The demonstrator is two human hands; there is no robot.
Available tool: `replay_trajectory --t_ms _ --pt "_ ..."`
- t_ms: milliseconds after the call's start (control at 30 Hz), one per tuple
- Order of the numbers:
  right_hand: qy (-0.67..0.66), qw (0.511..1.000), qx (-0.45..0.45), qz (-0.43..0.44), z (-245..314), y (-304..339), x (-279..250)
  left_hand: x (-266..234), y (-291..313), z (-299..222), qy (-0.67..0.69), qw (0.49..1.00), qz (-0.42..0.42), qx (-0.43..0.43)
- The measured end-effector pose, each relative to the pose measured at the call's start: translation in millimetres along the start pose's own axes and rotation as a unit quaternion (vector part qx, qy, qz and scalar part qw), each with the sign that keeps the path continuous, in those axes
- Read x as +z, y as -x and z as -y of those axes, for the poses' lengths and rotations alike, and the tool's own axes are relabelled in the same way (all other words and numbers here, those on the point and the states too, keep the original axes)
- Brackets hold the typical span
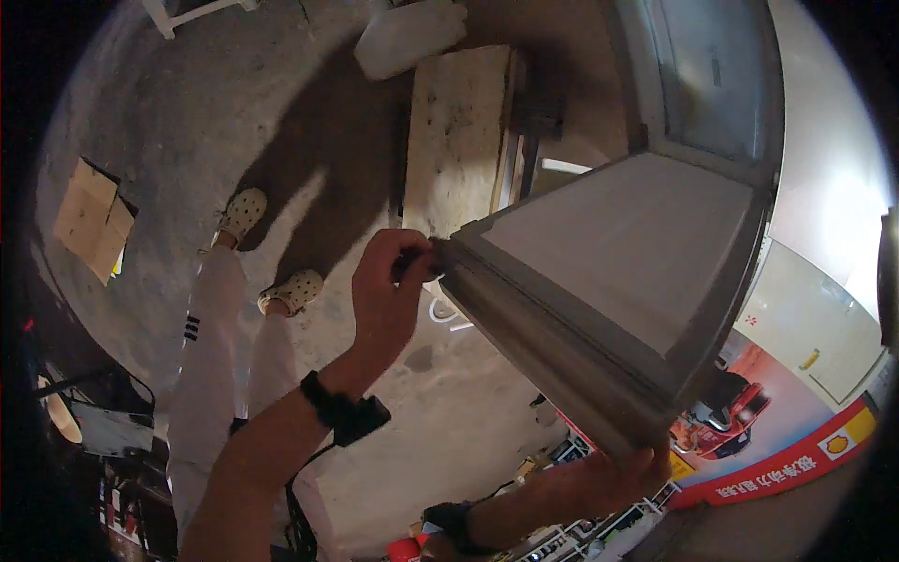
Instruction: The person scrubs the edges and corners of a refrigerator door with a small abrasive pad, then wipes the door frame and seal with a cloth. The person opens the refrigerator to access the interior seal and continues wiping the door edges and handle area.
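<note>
A large framed panel (618,244) with a grey-brown frame and a pale flat middle stands tilted before me, right of centre. My left hand (387,286) is at its near left corner, fingers pinched round a small dark piece that I cannot make out. The lower right end of the frame's thick edge (552,361) rests against my right hand (623,473), whose fingers curl round the corner. Past the panel's far side rises a second frame with a glassy, bluish pane (712,80); whether the two are joined I cannot tell. Straps with dark devices circle both wrists.
A wooden bench (456,131) stands beyond my left hand, with a whitish bag (410,37) behind it. Flattened cardboard (94,220) lies on the concrete floor at left. A red poster (768,440) and a pale cabinet (810,323) are at right. Below my right arm runs a white rack (581,539).
</note>
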State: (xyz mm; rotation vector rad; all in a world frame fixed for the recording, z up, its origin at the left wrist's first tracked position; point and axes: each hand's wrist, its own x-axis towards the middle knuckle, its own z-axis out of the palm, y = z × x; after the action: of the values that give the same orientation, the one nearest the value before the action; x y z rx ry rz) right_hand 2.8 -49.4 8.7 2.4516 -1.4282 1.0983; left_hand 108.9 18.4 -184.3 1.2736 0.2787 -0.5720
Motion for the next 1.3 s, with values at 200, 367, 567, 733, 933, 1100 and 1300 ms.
replay_trajectory --t_ms 200,367,567,733,933,1100,1300 --pt "-0.030 0.998 0.047 -0.011 26 -1 6 29 23 -105 -0.050 0.921 0.231 0.310" --pt "-0.100 0.993 0.058 -0.006 34 -2 12 53 15 -113 -0.035 0.882 0.276 0.381" --pt "0.004 0.998 0.052 -0.022 35 0 10 45 3 -89 -0.097 0.883 0.265 0.375" --pt "0.019 0.999 0.029 -0.021 39 -3 12 46 7 -106 -0.106 0.889 0.223 0.386" --pt "0.032 0.998 0.060 -0.019 45 -3 12 62 27 -133 -0.033 0.882 0.248 0.400" --pt "-0.035 0.992 0.120 -0.001 50 3 10 58 27 -129 -0.066 0.878 0.271 0.389" --pt "-0.008 0.992 0.125 -0.011 51 4 7 50 19 -107 -0.126 0.919 0.299 0.225"
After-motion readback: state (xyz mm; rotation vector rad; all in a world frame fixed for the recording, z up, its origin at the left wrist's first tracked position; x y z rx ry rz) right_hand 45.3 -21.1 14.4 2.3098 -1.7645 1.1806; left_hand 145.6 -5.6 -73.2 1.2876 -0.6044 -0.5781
